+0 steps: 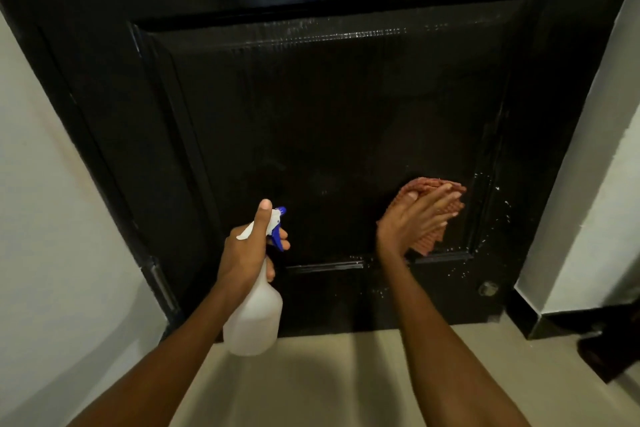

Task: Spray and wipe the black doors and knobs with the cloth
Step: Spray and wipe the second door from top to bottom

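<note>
Black door (311,121) fills most of the head view, its recessed lower panel glossy, with wet droplets speckled along the right moulding and near the bottom rail. Low on the panel's right side, the right hand (412,218) presses a folded pinkish-brown cloth (433,187) flat against the door, fingers straight and together over the fabric, which sticks out above and below them. To the left, the left hand (249,246) grips the neck of a translucent white spray bottle (254,319), thumb pointing up along the white head and fingers curled around the blue trigger (277,236), the nozzle facing the door. The bottle hangs in front of the door's lower rail, apart from the cloth. A small round metal fitting (488,288) sits near the door's lower right corner. Pale walls (52,218) flank the door, and a light floor (329,374) lies below.
</note>
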